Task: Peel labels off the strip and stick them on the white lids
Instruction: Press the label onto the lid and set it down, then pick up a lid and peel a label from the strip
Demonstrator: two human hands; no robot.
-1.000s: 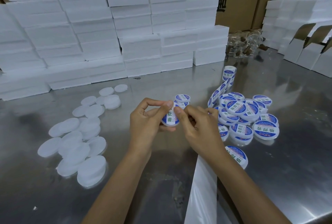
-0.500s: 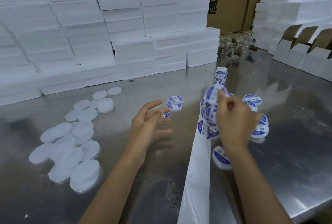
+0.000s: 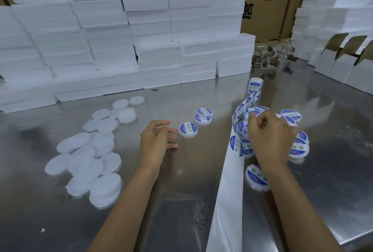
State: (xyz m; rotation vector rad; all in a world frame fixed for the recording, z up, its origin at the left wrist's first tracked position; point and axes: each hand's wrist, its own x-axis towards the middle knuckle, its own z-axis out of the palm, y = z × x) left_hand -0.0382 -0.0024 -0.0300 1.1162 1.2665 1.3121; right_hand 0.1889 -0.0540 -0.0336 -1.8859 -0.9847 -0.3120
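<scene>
Your right hand (image 3: pixel 269 130) is curled over the label strip (image 3: pixel 241 128), fingertips pinching at a label (image 3: pixel 253 112) near the top of the loop; whether its edge is already lifted is hidden behind your knuckles. Your left hand (image 3: pixel 156 137) hovers loose and empty just beside a freshly labelled lid (image 3: pixel 188 129) on the counter (image 3: pixel 201 201). The blank white lids (image 3: pixel 86 150) lie well to your left, the finished ones (image 3: pixel 296 146) under and behind your right hand.

To do this peel well, bend the backing sharply away from the label so the edge springs up, then lift by that edge only, keeping your fingertips off most of the adhesive. Send your left hand for a blank lid now, taking one from the near edge of the heap. Hold it flat, centre the label, lay one side down first and smooth across so it does not wrinkle.
</scene>
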